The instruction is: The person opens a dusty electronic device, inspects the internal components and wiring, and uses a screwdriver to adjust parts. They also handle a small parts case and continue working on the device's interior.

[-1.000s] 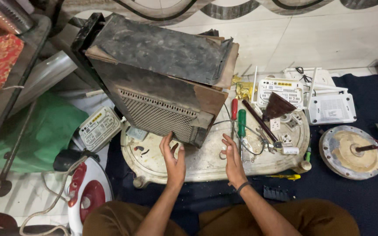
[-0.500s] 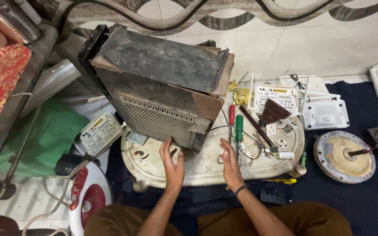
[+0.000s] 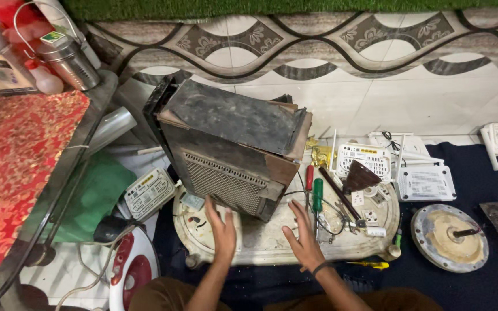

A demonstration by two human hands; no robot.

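Rusty metal and cracked board make the box (image 3: 229, 152) on the round tray (image 3: 260, 242) look heavy, stiff, sharp-edged; left hand (image 3: 222, 228) and right hand (image 3: 302, 237), fingers spread, hover beside its lower corners, the likeliest hold.

Metal box (image 3: 231, 150) stands on tray (image 3: 272, 245); screwdrivers (image 3: 316, 196) apparently right of it.

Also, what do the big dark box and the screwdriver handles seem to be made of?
The big dark box looks like sheet metal, dull and dusty, with a perforated grille and bent edges. The green screwdriver handle and the red screwdriver handle look like smooth, slightly glossy plastic.
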